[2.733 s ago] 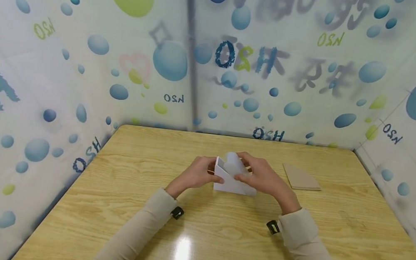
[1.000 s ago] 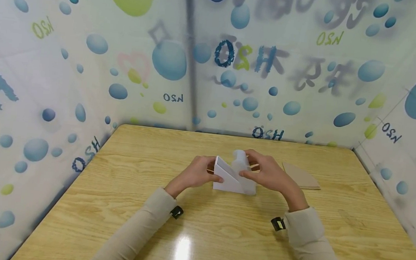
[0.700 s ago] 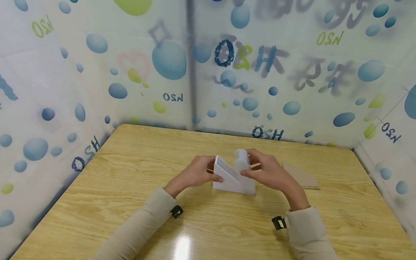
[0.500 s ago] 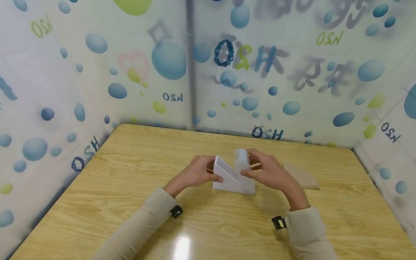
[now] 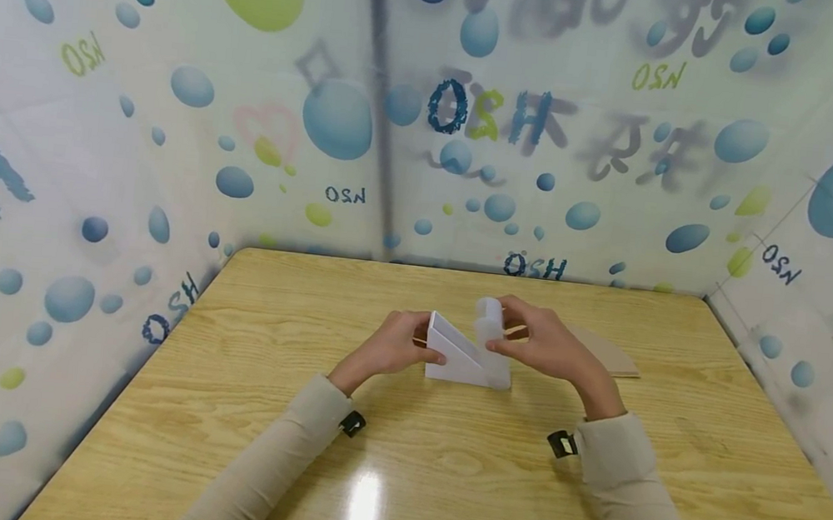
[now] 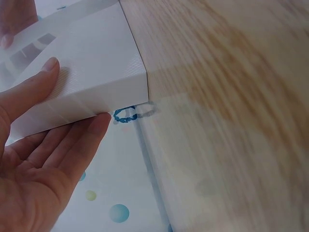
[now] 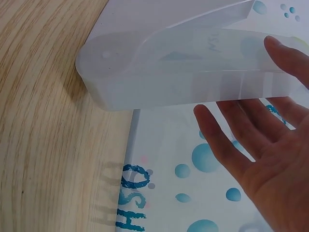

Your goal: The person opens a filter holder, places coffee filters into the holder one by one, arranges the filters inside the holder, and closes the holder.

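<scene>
A white wedge-shaped box with a slanted top stands on the table in the head view. A translucent plastic cover swings up at its right side, joined at a rounded lower corner. My left hand grips the tall left end of the box, thumb on the near face and fingers behind. On the other side my right hand holds the cover's upper part between thumb and fingers. In the right wrist view the cover stands apart from the box's slanted edge at its upper end.
A tan fan-shaped cardboard piece lies on the wooden table behind and right of my right hand, partly covered by it. Printed wall sheeting with blue and green dots stands around the table's back and sides.
My right hand has moved right with the translucent cover, which has tilted away from the box and opened wider. My left hand and the box have stayed in place.
</scene>
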A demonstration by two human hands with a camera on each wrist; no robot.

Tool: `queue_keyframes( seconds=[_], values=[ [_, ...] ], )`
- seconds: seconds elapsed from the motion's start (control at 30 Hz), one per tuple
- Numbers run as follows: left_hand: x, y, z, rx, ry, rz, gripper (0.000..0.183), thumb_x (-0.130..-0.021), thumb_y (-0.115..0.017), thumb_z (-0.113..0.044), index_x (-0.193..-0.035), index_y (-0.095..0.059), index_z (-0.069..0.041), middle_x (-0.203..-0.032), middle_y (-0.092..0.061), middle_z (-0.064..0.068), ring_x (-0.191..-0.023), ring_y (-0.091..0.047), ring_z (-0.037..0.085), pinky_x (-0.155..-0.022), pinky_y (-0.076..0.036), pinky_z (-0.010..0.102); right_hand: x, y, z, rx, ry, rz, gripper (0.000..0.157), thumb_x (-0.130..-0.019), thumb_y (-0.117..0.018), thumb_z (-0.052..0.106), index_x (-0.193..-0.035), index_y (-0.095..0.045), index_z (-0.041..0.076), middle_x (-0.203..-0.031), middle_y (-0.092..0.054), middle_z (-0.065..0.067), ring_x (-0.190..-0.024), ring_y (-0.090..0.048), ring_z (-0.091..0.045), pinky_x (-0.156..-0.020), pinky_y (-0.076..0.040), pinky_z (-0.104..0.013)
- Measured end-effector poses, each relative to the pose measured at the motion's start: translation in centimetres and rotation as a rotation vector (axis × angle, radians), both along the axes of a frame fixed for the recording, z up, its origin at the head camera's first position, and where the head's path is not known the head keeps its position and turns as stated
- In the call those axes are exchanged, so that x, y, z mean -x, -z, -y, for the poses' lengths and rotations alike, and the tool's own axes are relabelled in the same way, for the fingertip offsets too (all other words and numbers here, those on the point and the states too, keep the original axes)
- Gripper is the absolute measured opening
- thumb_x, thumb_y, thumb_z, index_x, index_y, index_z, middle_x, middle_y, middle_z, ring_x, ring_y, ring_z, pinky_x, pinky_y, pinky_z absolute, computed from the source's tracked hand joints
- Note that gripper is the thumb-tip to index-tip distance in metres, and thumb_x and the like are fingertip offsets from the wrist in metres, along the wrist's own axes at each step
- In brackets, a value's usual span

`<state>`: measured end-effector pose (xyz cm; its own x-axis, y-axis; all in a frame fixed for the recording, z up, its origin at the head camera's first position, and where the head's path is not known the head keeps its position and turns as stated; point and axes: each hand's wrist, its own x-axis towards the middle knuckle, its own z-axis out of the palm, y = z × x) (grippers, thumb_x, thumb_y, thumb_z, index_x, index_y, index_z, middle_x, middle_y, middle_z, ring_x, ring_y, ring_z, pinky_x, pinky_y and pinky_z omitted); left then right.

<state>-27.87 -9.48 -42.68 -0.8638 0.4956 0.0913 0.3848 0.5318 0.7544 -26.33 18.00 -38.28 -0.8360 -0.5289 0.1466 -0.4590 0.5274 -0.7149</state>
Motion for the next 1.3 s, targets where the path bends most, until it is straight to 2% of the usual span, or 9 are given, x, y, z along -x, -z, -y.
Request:
queue_keyframes(
  seconds=[0.6,1.0,1.3],
  values=[
    [-0.1,-0.1,0.0,0.002,0.005,-0.005,0.033,-0.086,-0.085,-0.013,-0.117,-0.072,-0.010,-0.112,-0.078,0.007,-0.101,-0.076,0.022,-0.087,-0.063,0.035,0.1,-0.2,-0.9,0.021,0.004,0.001,0.052,-0.095,-0.077,0.021,-0.140,-0.055,0.008,-0.123,-0.070,-0.013,-0.112,-0.069,-0.031,-0.098,-0.057,-0.058],
    [-0.2,-0.1,0.1,0.006,0.015,-0.008,0.032,-0.087,-0.085,-0.013,-0.116,-0.072,-0.010,-0.111,-0.078,0.008,-0.100,-0.076,0.021,-0.085,-0.062,0.032,-0.1,-0.3,-1.5,0.006,0.005,-0.018,0.055,-0.096,-0.076,0.023,-0.144,-0.054,0.008,-0.123,-0.069,-0.012,-0.109,-0.070,-0.029,-0.094,-0.059,-0.053],
    [-0.2,-0.2,0.1,0.006,0.010,-0.019,0.033,-0.086,-0.085,-0.013,-0.117,-0.072,-0.010,-0.112,-0.078,0.007,-0.100,-0.077,0.022,-0.086,-0.063,0.034,0.0,-0.5,-1.8,-0.010,0.019,-0.030,0.055,-0.095,-0.077,0.022,-0.142,-0.054,0.008,-0.125,-0.069,-0.012,-0.111,-0.070,-0.030,-0.093,-0.060,-0.052]
  ],
)
